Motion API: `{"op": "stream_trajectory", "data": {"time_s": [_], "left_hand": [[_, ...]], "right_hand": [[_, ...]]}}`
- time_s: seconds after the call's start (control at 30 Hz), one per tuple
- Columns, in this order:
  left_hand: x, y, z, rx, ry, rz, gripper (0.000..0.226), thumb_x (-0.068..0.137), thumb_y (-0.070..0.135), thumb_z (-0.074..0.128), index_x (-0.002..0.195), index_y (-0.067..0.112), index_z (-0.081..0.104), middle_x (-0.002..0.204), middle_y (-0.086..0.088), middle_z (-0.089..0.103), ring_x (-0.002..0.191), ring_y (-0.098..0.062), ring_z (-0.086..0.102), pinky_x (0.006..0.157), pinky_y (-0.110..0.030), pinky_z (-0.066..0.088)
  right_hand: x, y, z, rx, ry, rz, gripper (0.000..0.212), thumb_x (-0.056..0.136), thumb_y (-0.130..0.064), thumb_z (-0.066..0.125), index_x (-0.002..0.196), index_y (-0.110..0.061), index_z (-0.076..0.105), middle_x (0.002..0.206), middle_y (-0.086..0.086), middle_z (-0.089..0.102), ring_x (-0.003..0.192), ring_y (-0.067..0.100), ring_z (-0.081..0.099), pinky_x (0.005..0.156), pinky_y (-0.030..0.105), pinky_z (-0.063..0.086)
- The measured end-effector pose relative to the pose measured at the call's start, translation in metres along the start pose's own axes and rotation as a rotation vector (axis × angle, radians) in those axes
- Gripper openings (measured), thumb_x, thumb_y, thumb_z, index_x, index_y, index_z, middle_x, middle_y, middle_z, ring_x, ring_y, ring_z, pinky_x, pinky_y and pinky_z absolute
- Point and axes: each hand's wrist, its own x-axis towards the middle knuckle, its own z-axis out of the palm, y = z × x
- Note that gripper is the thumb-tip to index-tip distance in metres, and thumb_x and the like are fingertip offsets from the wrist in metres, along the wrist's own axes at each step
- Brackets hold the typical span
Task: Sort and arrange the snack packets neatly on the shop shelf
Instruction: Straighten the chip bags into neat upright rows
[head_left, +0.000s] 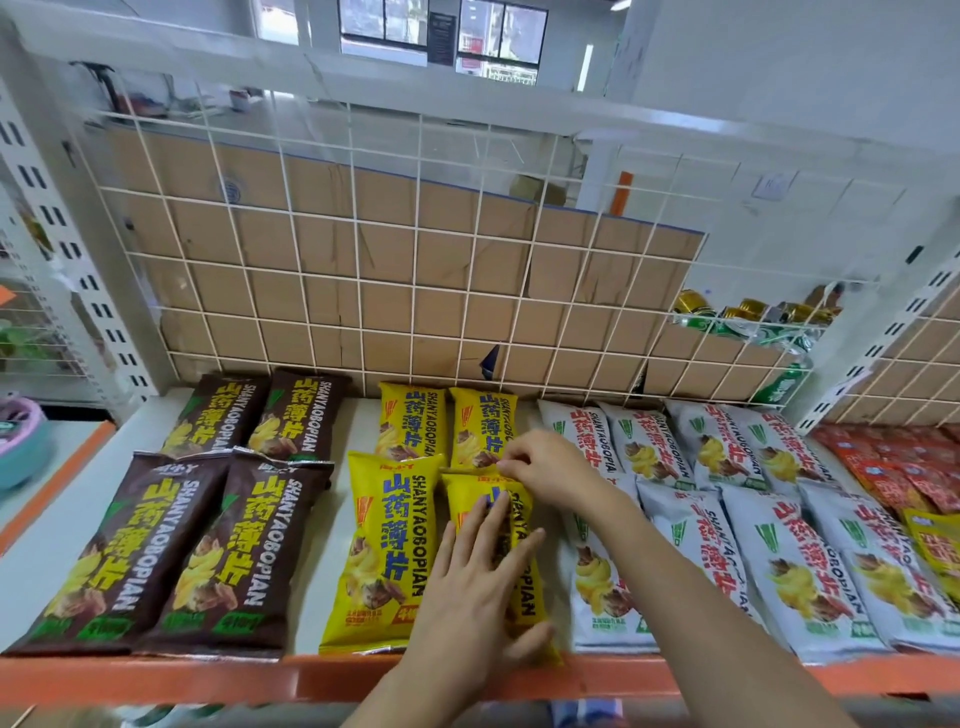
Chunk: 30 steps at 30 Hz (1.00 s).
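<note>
Along the left end of the shelf (332, 675), four brown packets (104, 551) lie flat in two rows of two, long sides running from front edge to back. At mid-shelf sits the yellow group: two back yellow packets (410, 421) close to the wire grid (363, 260), a front left yellow packet (384, 545) reaching the front edge, and touching its right side the front right yellow packet (465, 499), which is the item in hand. Its long axis runs front to back, leaning slightly rightward toward the front edge, with its far seam meeting the packet behind it. The left hand (478, 582) comes in over the front edge and lies flat on the near half of this packet, fingers straight and slightly spread, pressing down and gripping nothing. The right hand (550, 467) reaches across from the right, forearm passing over the white packets (779, 566), and its curled fingertips appear to pinch the packet's far seam. The packet therefore lies between the two hands, the left nearer its front end and the right at its back end. Assessment: the step in hand is squaring this packet with its neighbour, and the coming move turns on swinging that long axis parallel to the front left packet. The white group to the right overlaps unevenly. At the right end of the shelf lie red packets (893, 462), and a stray orange packet (932, 540) rests on the white ones, likely needing sorting.
</note>
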Motion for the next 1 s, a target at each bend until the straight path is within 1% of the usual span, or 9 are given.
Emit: {"op": "stream_trajectory", "data": {"time_s": [0.07, 0.17, 0.37, 0.5, 0.57, 0.67, 0.77, 0.87, 1.0], "left_hand": [[-0.001, 0.002, 0.001, 0.006, -0.012, -0.015, 0.068, 0.061, 0.069, 0.048, 0.122, 0.038, 0.050, 0.145, -0.009, 0.041, 0.136, -0.026, 0.027, 0.098, -0.050, 0.038], [-0.003, 0.003, 0.006, 0.035, -0.021, -0.020, 0.068, 0.060, 0.068, 0.048, 0.121, 0.039, 0.052, 0.149, -0.008, 0.035, 0.138, -0.028, 0.023, 0.099, -0.046, 0.035], [-0.001, 0.006, 0.008, 0.066, -0.049, -0.014, 0.073, 0.060, 0.069, 0.047, 0.124, 0.036, 0.052, 0.150, -0.008, 0.033, 0.139, -0.030, 0.021, 0.101, -0.049, 0.031], [0.000, 0.004, 0.007, 0.082, -0.053, 0.002, 0.075, 0.059, 0.074, 0.045, 0.125, 0.038, 0.049, 0.147, -0.007, 0.038, 0.137, -0.030, 0.025, 0.101, -0.049, 0.032], [-0.003, 0.001, 0.004, 0.075, -0.025, 0.045, 0.072, 0.061, 0.075, 0.045, 0.125, 0.040, 0.047, 0.147, -0.004, 0.038, 0.137, -0.030, 0.029, 0.103, -0.046, 0.033], [-0.007, -0.007, -0.005, -0.077, 0.067, 0.085, 0.061, 0.072, 0.066, 0.049, 0.127, 0.039, 0.045, 0.147, 0.003, 0.037, 0.138, -0.020, 0.026, 0.115, -0.040, 0.021], [-0.006, -0.028, -0.015, -0.222, 0.224, -0.055, 0.049, 0.080, 0.050, 0.048, 0.126, 0.034, 0.046, 0.141, 0.003, 0.045, 0.132, -0.018, 0.033, 0.107, -0.040, 0.024], [-0.004, -0.057, -0.024, -0.208, 0.270, -0.271, 0.056, 0.078, 0.051, 0.045, 0.129, 0.028, 0.045, 0.139, -0.007, 0.047, 0.128, -0.026, 0.037, 0.103, -0.047, 0.037], [-0.004, -0.078, -0.021, -0.225, 0.181, -0.401, 0.073, 0.070, 0.063, 0.043, 0.136, 0.032, 0.038, 0.149, -0.013, 0.032, 0.135, -0.035, 0.031, 0.104, -0.051, 0.034]], "right_hand": [[0.002, -0.002, 0.000, -0.017, 0.003, 0.010, 0.018, 0.091, -0.031, 0.053, 0.075, -0.027, 0.058, 0.078, -0.005, 0.051, 0.077, 0.015, 0.050, 0.073, 0.034, 0.043], [0.004, -0.003, -0.001, -0.063, -0.014, 0.032, 0.020, 0.092, -0.032, 0.052, 0.077, -0.022, 0.060, 0.079, -0.003, 0.055, 0.078, 0.017, 0.053, 0.074, 0.036, 0.046], [0.005, 0.002, -0.003, -0.079, -0.044, 0.077, 0.033, 0.093, -0.032, 0.052, 0.060, -0.028, 0.046, 0.063, -0.008, 0.047, 0.069, 0.015, 0.050, 0.066, 0.033, 0.043], [0.004, 0.000, 0.001, -0.128, -0.012, 0.086, 0.019, 0.092, -0.033, 0.053, 0.086, -0.021, 0.066, 0.076, -0.001, 0.058, 0.079, 0.019, 0.059, 0.072, 0.033, 0.047], [0.002, 0.000, 0.002, -0.138, 0.040, 0.080, 0.018, 0.091, -0.034, 0.054, 0.093, -0.020, 0.066, 0.089, 0.000, 0.063, 0.089, 0.020, 0.060, 0.077, 0.033, 0.048], [-0.009, -0.001, 0.003, -0.095, 0.210, 0.046, 0.019, 0.090, -0.034, 0.055, 0.102, -0.020, 0.059, 0.104, 0.000, 0.059, 0.100, 0.018, 0.055, 0.080, 0.032, 0.042], [-0.028, -0.007, 0.013, 0.039, 0.320, 0.005, 0.027, 0.092, -0.033, 0.049, 0.114, -0.019, 0.054, 0.116, 0.000, 0.054, 0.111, 0.018, 0.048, 0.090, 0.032, 0.038], [-0.049, -0.022, 0.032, 0.069, 0.278, 0.028, 0.042, 0.092, -0.039, 0.047, 0.130, -0.023, 0.043, 0.135, 0.001, 0.041, 0.126, 0.019, 0.037, 0.102, 0.031, 0.031], [-0.066, -0.042, 0.053, 0.002, 0.210, 0.125, 0.066, 0.088, -0.055, 0.045, 0.145, -0.034, 0.017, 0.156, -0.002, 0.001, 0.143, 0.024, 0.006, 0.112, 0.041, 0.021]]}}
